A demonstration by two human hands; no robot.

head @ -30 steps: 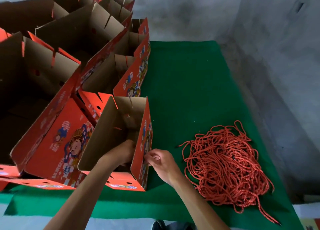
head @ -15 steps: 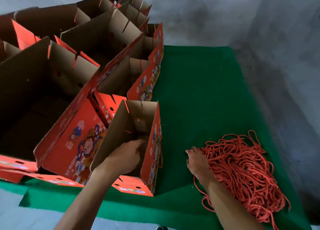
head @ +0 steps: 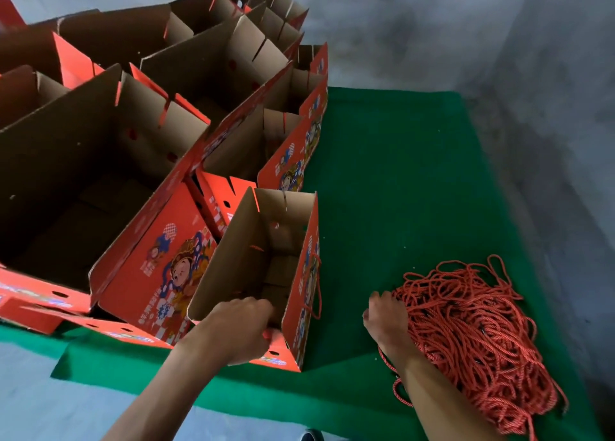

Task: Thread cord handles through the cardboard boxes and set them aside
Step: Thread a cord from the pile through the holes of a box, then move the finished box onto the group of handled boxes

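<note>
I see left hand point(head: 238, 327) gripping near rim of open box point(head: 253, 261), fingers curled over edge. Cord handle point(head: 316, 287) hangs on box's right face. Right hand point(head: 386, 321) on cord pile point(head: 472, 334); whether fingers are grasping anything, cannot tell. Green mat point(head: 399, 181) open between box and pile. Finished boxes point(head: 139, 147) crowd left.

An open box point(head: 266, 257) stands on the mat point(head: 399, 181), near its front edge. The left hand point(head: 238, 327) holds its near wall. Right of it lies the pile of cords point(head: 472, 334), with the right hand point(head: 386, 317) on its left side. More boxes point(head: 133, 141) stand left and behind.
</note>
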